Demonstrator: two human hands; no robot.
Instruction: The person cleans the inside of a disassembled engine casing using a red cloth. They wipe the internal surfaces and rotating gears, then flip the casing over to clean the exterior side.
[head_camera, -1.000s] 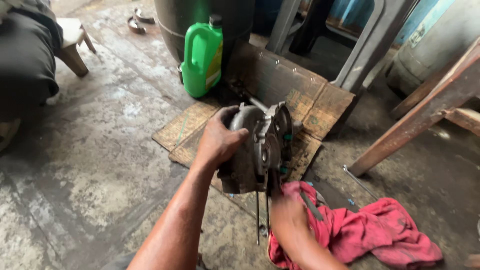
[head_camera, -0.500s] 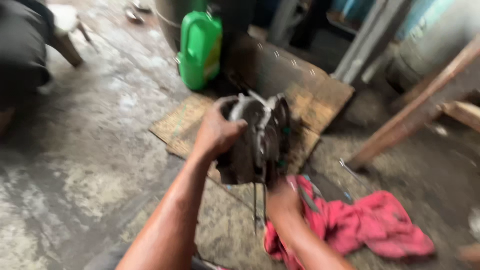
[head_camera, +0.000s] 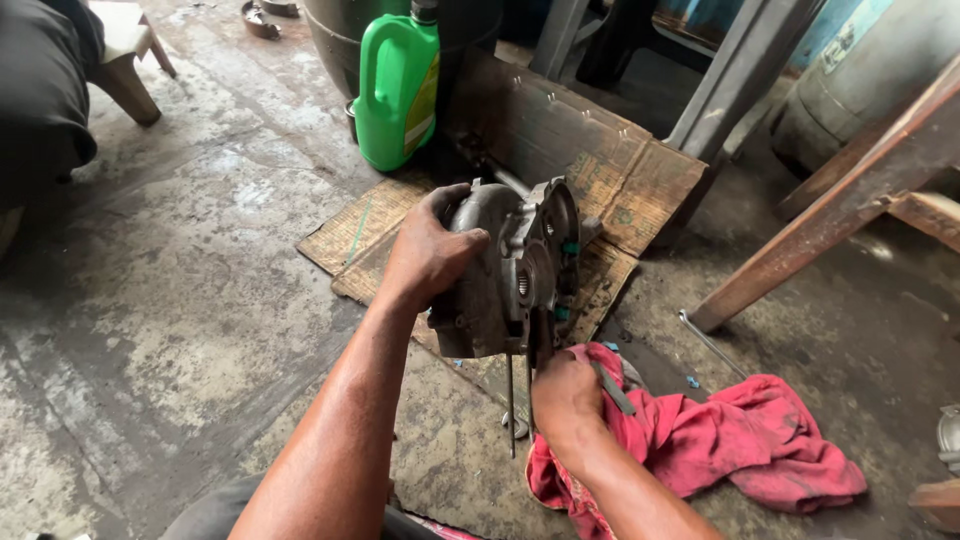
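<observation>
Left hand (head_camera: 428, 250) clamps the upright engine case (head_camera: 510, 270) on cardboard (head_camera: 610, 190) — right hand (head_camera: 565, 395) grips a tool at its lower edge, beside a red rag (head_camera: 740, 440); bare floor (head_camera: 170, 300) opens leftward.

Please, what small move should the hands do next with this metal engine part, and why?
Probably keep the left hand steady on top of the engine part while the right hand works at its lower edge. The part stands upright on the cardboard, held only from above, so it could tip. What the right hand grips is unclear.
</observation>
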